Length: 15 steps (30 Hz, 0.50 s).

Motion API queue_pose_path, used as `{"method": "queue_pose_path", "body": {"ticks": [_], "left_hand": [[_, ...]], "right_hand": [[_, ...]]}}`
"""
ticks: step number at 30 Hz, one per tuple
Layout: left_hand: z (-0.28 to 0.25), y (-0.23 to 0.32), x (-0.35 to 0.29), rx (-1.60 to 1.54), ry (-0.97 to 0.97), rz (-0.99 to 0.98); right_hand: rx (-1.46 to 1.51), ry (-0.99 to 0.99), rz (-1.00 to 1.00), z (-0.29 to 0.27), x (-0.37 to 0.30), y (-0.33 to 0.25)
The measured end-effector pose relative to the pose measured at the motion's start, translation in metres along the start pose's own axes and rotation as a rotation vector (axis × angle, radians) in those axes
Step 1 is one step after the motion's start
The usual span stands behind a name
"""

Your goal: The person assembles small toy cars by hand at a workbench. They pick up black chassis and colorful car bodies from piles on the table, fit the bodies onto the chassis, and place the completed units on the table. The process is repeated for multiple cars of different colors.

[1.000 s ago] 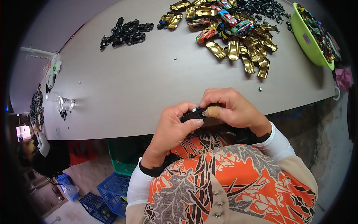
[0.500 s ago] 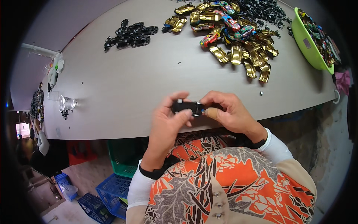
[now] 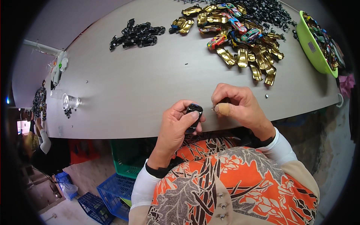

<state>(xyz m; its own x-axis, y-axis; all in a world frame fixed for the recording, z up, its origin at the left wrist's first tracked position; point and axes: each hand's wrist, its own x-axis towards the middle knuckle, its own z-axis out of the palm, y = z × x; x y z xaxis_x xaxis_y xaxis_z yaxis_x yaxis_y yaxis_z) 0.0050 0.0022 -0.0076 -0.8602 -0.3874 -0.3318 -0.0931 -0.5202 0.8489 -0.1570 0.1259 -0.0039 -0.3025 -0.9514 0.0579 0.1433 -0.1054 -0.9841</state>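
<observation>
Near the table's front edge, my left hand point(image 3: 176, 123) grips a glossy black toy car point(image 3: 194, 112), thumb laid across it and fingers behind. To its right and apart from it, my right hand point(image 3: 240, 107) is closed in a pinch, with a tan bandage point(image 3: 224, 109) round the thumb. A small dark part with a metallic tip shows between those fingers; its kind is hidden. Beyond the hands lies a heap of gold and multicoloured toy car shells point(image 3: 243, 56). Several black toy car pieces point(image 3: 137, 34) make a smaller pile at the far left.
A lime-green basin point(image 3: 313, 48) full of toy cars stands at the right edge. Small dark parts point(image 3: 268, 13) are heaped at the back. A clear cup point(image 3: 69, 101) stands at the left. Below are blue crates point(image 3: 112, 193) and a green crate point(image 3: 125, 165). Another person point(image 3: 47, 150) sits far left.
My hands have come apart: both were at the black toy car, and now only my left hand holds it, turned upright. My right hand has drawn back to the right in a pinch.
</observation>
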Motion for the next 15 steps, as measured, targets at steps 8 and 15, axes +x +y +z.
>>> {"method": "queue_pose_path", "body": {"ticks": [8, 15], "left_hand": [[0.004, 0.002, -0.007, 0.188, -0.106, -0.005], [0.003, -0.012, -0.02, 0.538, -0.117, 0.075]], "right_hand": [[0.171, -0.099, 0.297, 0.007, -0.001, -0.011], [-0.316, -0.127, 0.12, 0.015, -0.012, 0.006]]}}
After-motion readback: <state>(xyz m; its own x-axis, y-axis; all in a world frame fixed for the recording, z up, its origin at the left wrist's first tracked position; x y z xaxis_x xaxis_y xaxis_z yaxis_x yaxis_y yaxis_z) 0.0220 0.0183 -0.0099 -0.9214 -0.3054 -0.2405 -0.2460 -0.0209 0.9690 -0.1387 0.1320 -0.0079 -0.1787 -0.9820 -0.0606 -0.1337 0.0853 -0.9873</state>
